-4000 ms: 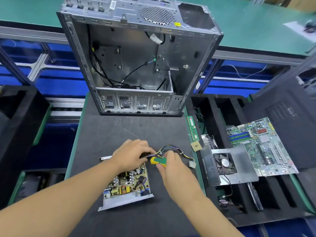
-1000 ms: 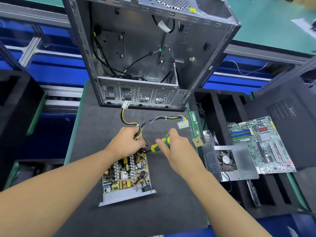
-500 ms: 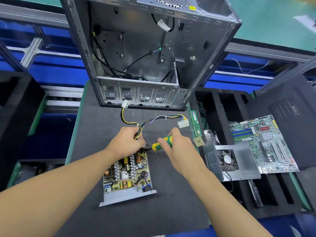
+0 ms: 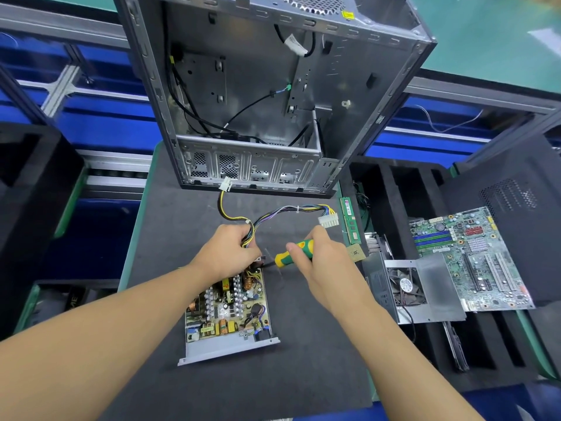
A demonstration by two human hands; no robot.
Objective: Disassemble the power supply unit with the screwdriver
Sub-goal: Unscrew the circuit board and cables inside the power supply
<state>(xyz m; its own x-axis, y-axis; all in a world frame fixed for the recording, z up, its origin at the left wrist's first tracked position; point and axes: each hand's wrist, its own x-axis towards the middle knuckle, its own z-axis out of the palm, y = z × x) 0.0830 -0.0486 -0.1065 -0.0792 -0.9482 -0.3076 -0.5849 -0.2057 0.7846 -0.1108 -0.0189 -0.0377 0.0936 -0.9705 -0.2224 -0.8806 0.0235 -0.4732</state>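
Observation:
The opened power supply unit [image 4: 226, 308] lies on the black mat, its circuit board bare in a grey metal tray. My left hand [image 4: 226, 253] grips the cable bundle [image 4: 291, 211] where it leaves the board's far end. My right hand [image 4: 318, 259] is closed on a green and yellow screwdriver [image 4: 293, 253]. The screwdriver's dark shaft points left to the board's far right corner, just beside my left hand. The tip itself is hidden there.
An empty computer case [image 4: 267, 95] stands open at the back of the black mat [image 4: 170, 238]. To the right, black foam slots hold a RAM stick [image 4: 349, 220], a CPU chip [image 4: 355, 253], a fan cover [image 4: 425, 293] and a motherboard [image 4: 467, 259].
Since four seconds ago the cable bundle has been spread out toward the case and my left hand now grips it. Over the last second the hands have stayed almost still.

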